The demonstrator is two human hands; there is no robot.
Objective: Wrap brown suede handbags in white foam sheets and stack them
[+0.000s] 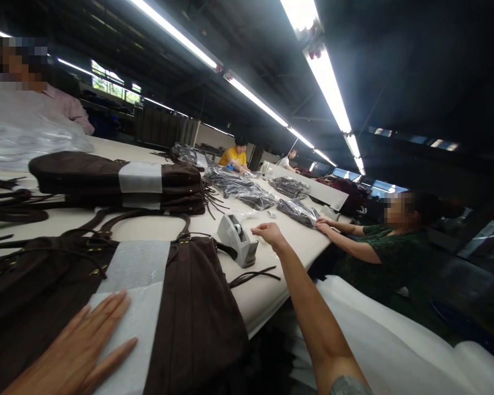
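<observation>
A dark brown handbag [197, 307] lies flat in front of me, with a band of thin white paper [142, 274] wrapped across its middle. My left hand [88, 340] rests on that paper, palm down and fingers stretched out. A grey tape dispenser [241, 244] stands on the table just past the bag's right corner. Beside its cutting end is my right hand [269, 233], thumb and fingers pinched together. Whatever the pinch holds is too small or too clear to make out. Above the bag, its curved handle [148, 215] lies on the table.
Stacked brown bags with a paper band [140, 178] lie beyond. Plastic-wrapped bags [247, 192] cover the long white table [251, 302] farther off. A co-worker [379, 247] handles one at right; another person stands left behind clear plastic [28, 126]. White sheets [374, 323] hang at lower right.
</observation>
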